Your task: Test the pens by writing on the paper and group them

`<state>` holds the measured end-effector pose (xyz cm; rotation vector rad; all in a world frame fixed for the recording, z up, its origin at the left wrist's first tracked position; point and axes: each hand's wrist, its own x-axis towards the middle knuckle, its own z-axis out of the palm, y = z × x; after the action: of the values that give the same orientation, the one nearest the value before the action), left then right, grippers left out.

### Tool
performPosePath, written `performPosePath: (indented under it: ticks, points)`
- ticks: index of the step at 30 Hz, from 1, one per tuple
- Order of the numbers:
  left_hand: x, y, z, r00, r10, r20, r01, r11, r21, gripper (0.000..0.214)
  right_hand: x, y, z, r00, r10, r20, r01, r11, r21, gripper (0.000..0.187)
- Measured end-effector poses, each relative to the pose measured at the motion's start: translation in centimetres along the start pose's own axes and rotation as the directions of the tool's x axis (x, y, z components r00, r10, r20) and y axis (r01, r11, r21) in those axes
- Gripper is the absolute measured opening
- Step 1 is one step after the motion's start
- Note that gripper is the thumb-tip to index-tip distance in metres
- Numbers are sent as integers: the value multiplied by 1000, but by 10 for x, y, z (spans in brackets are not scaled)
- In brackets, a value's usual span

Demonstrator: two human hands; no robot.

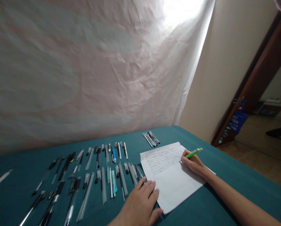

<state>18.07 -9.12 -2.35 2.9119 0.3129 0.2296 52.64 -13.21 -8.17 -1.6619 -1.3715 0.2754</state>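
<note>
My right hand [194, 162] is closed round a green pen [194, 153], its tip down on a white sheet of paper [172, 182] whose upper half is covered with handwriting. My left hand [141, 202] lies flat with fingers stretched out, resting on the teal table beside the sheet's lower left edge and touching it. Many pens [102, 175] lie in rows to the left of the sheet, the nearest just above my left fingertips.
A small bundle of pens [151, 138] lies behind the sheet near the table's [225, 175] far edge. A white crumpled cloth [83, 69] hangs behind the table. On the right stands a brown door frame [251, 84] beyond the table's edge. A white strip [0, 179] lies far left.
</note>
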Motion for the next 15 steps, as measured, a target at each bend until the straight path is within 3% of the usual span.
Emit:
performPosePath:
  ticks: [8,12,15]
  points:
    - [0,-1,2,996,34,-81,-35,999,-13,43,1,-5,-2,998,50,-25,-50,999,-5,17]
    - [-1,-2,3,998,38,-59,-37,999,19,43,0,-14,-2,995,86,-50,-87,996,-18,21]
    - [0,-6,11,994,65,-85,-61,997,51,45,-3,-25,1,998,55,-39,-56,998,-26,24]
